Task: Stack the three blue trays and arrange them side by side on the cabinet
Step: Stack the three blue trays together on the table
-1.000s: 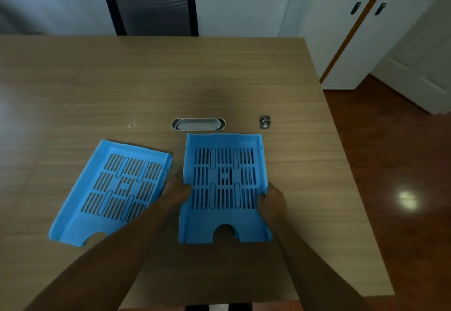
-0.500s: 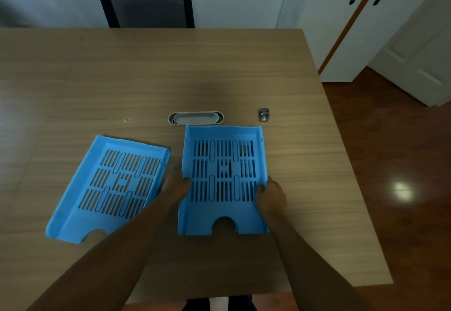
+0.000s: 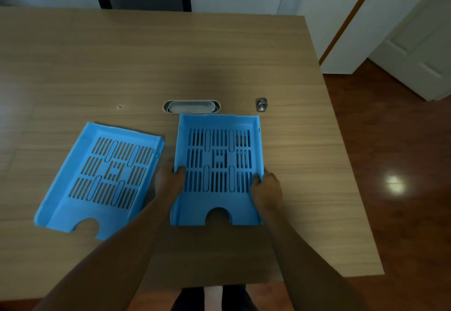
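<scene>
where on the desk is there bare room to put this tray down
The far half of the desk beyond the oval grommet is bare, as is the strip right of the held tray below the small metal piece. It is crowded between the two trays, where the left hand fills the gap beside the left tray.

2 bare forearms, no sleeves, hands (image 3: 170, 181) ungloved
</scene>
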